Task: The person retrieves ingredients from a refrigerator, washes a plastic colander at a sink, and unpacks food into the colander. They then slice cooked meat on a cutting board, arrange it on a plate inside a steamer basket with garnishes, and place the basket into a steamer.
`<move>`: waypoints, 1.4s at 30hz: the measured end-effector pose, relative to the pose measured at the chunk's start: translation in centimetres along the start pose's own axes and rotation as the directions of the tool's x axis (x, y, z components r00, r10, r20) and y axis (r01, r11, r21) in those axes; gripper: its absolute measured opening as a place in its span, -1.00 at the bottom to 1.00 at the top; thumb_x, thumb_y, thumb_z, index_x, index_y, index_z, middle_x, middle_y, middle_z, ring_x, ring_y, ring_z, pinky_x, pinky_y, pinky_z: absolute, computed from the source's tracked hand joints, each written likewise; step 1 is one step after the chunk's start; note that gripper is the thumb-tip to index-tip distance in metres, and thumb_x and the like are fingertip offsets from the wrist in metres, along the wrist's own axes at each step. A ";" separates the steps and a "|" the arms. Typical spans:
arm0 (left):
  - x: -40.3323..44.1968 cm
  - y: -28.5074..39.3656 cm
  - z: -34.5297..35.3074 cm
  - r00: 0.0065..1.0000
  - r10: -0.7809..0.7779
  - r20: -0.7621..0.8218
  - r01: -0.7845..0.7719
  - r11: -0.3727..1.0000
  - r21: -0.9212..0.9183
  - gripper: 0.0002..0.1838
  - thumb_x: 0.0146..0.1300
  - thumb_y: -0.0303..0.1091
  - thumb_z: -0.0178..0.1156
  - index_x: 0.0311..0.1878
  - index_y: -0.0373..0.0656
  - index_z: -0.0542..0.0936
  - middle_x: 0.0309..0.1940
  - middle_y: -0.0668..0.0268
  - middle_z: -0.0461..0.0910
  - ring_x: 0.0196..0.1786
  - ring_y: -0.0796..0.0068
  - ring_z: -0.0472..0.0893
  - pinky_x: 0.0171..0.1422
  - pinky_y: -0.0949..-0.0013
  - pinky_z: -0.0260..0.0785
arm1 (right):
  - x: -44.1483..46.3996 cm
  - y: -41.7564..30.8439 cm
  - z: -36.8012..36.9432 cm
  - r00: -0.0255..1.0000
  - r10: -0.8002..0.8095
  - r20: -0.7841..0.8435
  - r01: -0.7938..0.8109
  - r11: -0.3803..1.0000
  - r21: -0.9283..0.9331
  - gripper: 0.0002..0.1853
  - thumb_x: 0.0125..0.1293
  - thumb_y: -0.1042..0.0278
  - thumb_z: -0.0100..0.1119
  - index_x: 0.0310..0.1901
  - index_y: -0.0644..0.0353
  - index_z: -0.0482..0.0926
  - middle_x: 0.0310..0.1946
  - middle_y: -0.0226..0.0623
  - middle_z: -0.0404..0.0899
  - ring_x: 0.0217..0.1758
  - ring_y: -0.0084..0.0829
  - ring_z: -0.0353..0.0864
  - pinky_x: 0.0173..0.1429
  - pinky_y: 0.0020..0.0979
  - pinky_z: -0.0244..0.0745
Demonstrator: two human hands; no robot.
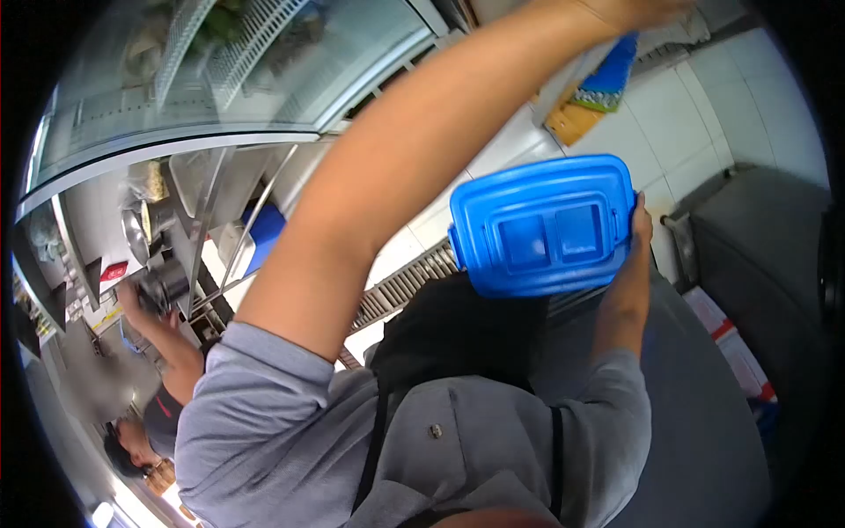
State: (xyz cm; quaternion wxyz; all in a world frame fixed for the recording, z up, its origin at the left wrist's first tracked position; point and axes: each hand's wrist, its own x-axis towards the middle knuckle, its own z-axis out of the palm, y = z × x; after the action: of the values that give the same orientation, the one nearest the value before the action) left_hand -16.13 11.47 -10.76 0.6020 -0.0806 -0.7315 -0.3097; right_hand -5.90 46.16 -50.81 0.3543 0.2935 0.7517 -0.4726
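A blue plastic storage box with its lid on is held in front of my dark apron. My right hand grips the box by its right side, with the fingers partly hidden behind the rim. My left arm reaches forward across the view, and my left hand is at the top edge, cut off by the frame. Its fingers and anything in them are hidden. Near that hand is a blue and green packet beside a yellow-brown piece.
A glass-fronted cabinet with white racks inside stands at the upper left. A metal floor grate runs across the tiles. At left, another person holds a dark pot near shelves. Boxes lie at the right.
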 end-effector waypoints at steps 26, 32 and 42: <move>1.2 4.3 0.4 0.996 -0.067 -0.051 0.071 0.993 0.096 -0.09 0.09 -0.03 0.45 0.27 -0.53 0.25 0.01 -0.29 0.47 0.08 -0.23 0.50 0.22 0.06 0.33 | -13.1 9.8 13.0 0.905 -0.423 -0.043 0.353 0.803 -0.479 -0.46 0.31 0.02 0.20 0.15 0.30 0.49 0.00 0.29 0.51 0.10 0.19 0.52 0.20 0.01 0.44; 1.9 2.9 -0.4 0.993 -0.086 0.075 0.068 0.974 0.218 -0.18 0.15 0.00 0.42 0.18 -0.54 0.32 -0.02 -0.07 0.49 0.02 0.14 0.52 0.14 0.19 0.37 | -8.2 2.4 11.3 0.817 -0.552 0.169 0.553 0.666 -0.501 -0.52 0.27 0.07 0.18 0.03 0.33 0.57 -0.03 0.24 0.58 0.10 0.12 0.55 0.23 -0.07 0.44; 1.2 7.4 -1.5 0.924 -0.382 0.013 0.182 0.469 0.864 -0.29 0.12 -0.28 0.50 0.19 -0.46 0.33 -0.01 0.03 0.42 0.00 0.22 0.51 0.16 0.18 0.44 | -7.1 -18.4 -11.3 0.650 -0.747 0.136 0.718 0.546 -0.431 -0.61 0.29 0.17 0.18 0.04 0.26 0.55 -0.09 0.10 0.62 0.05 0.06 0.58 0.14 -0.08 0.48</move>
State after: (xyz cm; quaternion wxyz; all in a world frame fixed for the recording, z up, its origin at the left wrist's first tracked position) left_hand -11.56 16.20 -6.88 0.4250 0.3145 -0.8488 0.0018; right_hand -18.97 48.80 -32.37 0.1581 -0.1222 0.9029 -0.3806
